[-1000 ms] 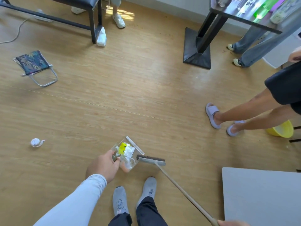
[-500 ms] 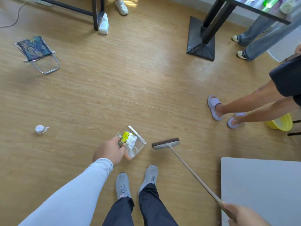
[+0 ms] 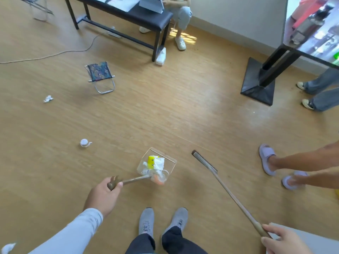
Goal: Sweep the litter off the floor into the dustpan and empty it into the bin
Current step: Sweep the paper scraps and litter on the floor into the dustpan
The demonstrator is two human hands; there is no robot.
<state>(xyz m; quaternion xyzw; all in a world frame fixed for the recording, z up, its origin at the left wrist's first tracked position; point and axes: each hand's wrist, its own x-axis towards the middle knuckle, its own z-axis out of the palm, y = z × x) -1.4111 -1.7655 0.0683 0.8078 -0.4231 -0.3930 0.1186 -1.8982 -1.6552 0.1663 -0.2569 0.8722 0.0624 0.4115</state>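
While the dustpan point(image 3: 157, 165) is carried low and roughly level in front of the grey shoes point(image 3: 162, 221), its load stays put: a yellow scrap point(image 3: 151, 161), white paper and something orange lie in the clear tray. The left hand point(image 3: 102, 196) has its fingers curled round the end of the pan's brown handle, so the tray hangs out ahead of the body. To the right, the broom point(image 3: 227, 190) slants from the right hand point(image 3: 283, 240) down to its head, which sits at or just above the floor point(image 3: 165, 114), well apart from the pan; whether the bristles touch is hard to tell. That hand is wrapped round the top of the stick, thumb across it.

Litter is still out to the left: a small tape roll point(image 3: 84, 143) in the middle, a crumpled paper point(image 3: 48, 98) farther off near the folding stool point(image 3: 100, 76), and another white wad point(image 3: 8, 248) at the near left edge. My guess is these come next, before emptying. No bin can be identified for certain; a bystander's sandals point(image 3: 266, 158) stand at right.
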